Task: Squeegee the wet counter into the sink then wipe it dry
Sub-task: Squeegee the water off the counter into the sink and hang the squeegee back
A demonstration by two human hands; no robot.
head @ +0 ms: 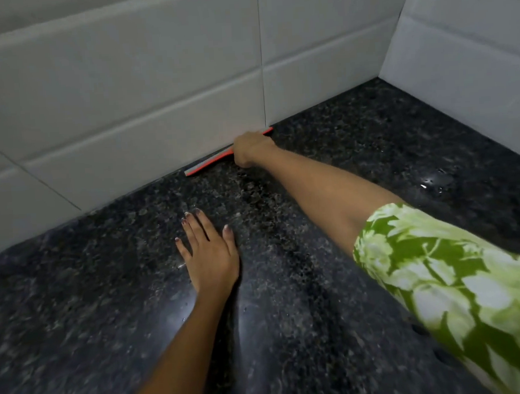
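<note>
A dark speckled granite counter [317,254] fills the lower part of the view. My right hand [251,148] reaches to the back of it and is shut on a red and grey squeegee [208,165], whose blade lies on the counter along the foot of the tiled wall. The squeegee's middle is hidden under my fingers; one red tip shows to the right of the hand. My left hand [209,254] rests flat on the counter nearer to me, fingers spread, holding nothing. No sink is in view.
White tiled walls [142,91] rise behind the counter and meet in a corner at the far right. A few water drops [431,183] glint on the counter at the right. My green floral sleeve [446,283] covers the right upper arm.
</note>
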